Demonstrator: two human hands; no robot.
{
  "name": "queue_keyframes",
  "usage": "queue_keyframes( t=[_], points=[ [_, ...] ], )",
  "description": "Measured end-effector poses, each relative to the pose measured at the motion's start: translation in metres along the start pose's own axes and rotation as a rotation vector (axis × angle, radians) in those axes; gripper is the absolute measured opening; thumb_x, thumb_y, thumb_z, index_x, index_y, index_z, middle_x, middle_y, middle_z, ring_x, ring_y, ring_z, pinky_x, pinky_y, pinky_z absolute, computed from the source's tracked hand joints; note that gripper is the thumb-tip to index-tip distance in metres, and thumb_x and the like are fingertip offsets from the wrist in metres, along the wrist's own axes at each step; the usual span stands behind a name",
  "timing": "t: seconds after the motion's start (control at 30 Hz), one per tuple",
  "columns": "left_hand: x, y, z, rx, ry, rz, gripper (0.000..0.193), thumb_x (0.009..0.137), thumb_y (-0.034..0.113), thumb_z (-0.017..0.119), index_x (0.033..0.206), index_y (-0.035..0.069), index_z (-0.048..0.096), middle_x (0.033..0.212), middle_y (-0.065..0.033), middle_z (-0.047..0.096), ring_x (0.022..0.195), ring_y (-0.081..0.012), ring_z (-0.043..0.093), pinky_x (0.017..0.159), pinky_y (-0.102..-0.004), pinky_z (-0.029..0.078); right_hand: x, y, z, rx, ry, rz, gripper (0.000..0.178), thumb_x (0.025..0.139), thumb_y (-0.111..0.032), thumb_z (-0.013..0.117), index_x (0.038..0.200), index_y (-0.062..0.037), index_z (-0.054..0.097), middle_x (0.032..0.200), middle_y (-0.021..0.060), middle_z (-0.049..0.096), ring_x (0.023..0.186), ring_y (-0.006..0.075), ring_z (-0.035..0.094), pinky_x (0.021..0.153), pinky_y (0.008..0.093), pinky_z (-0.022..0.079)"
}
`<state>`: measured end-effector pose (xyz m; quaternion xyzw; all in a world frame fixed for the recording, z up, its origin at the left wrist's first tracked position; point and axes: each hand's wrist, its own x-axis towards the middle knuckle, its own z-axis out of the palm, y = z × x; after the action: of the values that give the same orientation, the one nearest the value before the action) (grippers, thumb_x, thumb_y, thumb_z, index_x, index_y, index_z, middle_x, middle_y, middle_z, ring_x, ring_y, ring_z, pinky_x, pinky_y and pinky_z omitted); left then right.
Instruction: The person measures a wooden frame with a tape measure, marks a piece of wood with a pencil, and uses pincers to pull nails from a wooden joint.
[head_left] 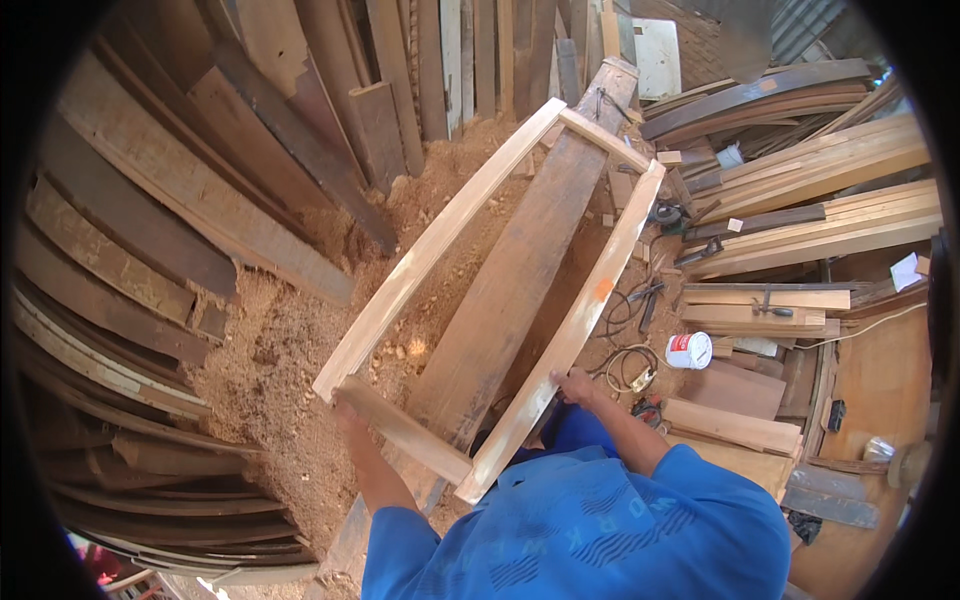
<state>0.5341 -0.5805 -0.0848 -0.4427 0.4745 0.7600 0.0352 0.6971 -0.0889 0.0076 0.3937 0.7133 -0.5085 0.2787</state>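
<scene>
A long rectangular wooden frame (415, 270) of pale boards lies slantwise in front of me, above a dark plank bench (510, 290). At its near left corner, my left hand (347, 408) holds the frame where the short end board meets the long side. My right hand (574, 386) is closed on the right long side, toward the near end. An orange mark shows on that side board, farther along. The frame's far end rests at the bench's far part or close above it; I cannot tell which. Fingers of both hands are partly hidden behind the wood.
Sawdust (290, 360) covers the floor left of the bench. Tall boards (200, 180) lean along the left and back. On the right are stacked planks (810, 160), a white bucket (689, 350), a clamp (770, 308) and coiled cables (630, 368).
</scene>
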Motion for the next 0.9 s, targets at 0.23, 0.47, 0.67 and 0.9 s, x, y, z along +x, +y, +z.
queue_keyframes(
  t=[0.23,0.47,0.67,0.9],
  points=[
    [-0.037,0.030,-0.010,0.586,0.200,0.263,0.063,0.095,0.041,0.059,0.135,-0.005,0.042,0.118,-0.0195,0.060,0.099,-0.0324,0.063,0.082,-0.0464,0.053,0.013,-0.007,-0.015,-0.027,-0.289,-0.102,0.033,0.096,-0.031,0.060,0.104,0.0006,0.067,0.078,0.0044,0.064,0.062,0.0148,0.058,0.051,0.0291,0.046],
    [-0.137,-0.048,0.128,1.556,0.655,0.508,0.076,0.091,0.044,0.056,0.146,-0.003,0.030,0.144,-0.0283,0.037,0.131,-0.0388,0.041,0.100,-0.0565,0.039,0.055,0.037,-0.110,-0.414,-0.384,-0.348,0.037,0.085,-0.029,0.064,0.106,0.0005,0.069,0.092,0.0200,0.071,0.087,0.0309,0.068,0.078,0.0409,0.053],
    [-0.144,-0.159,0.293,1.789,-0.025,0.537,0.090,0.092,0.053,0.049,0.149,-0.009,0.017,0.156,-0.0332,0.012,0.143,-0.0521,0.016,0.113,-0.0606,0.024,0.091,0.076,-0.236,-0.462,0.020,-0.285,0.020,0.074,-0.021,0.066,0.080,-0.0028,0.070,0.077,0.0178,0.069,0.073,0.0313,0.067,0.066,0.0434,0.051],
    [-0.140,-0.182,0.374,1.880,0.222,0.345,0.102,0.090,0.061,0.047,0.149,-0.013,0.007,0.152,-0.0432,0.006,0.139,-0.0633,0.006,0.113,-0.0664,0.013,0.126,0.131,-0.352,-0.105,0.369,-0.118,0.021,0.074,-0.016,0.062,0.057,-0.0044,0.062,0.051,0.0073,0.055,0.049,0.0173,0.053,0.049,0.0366,0.042]
  ],
)
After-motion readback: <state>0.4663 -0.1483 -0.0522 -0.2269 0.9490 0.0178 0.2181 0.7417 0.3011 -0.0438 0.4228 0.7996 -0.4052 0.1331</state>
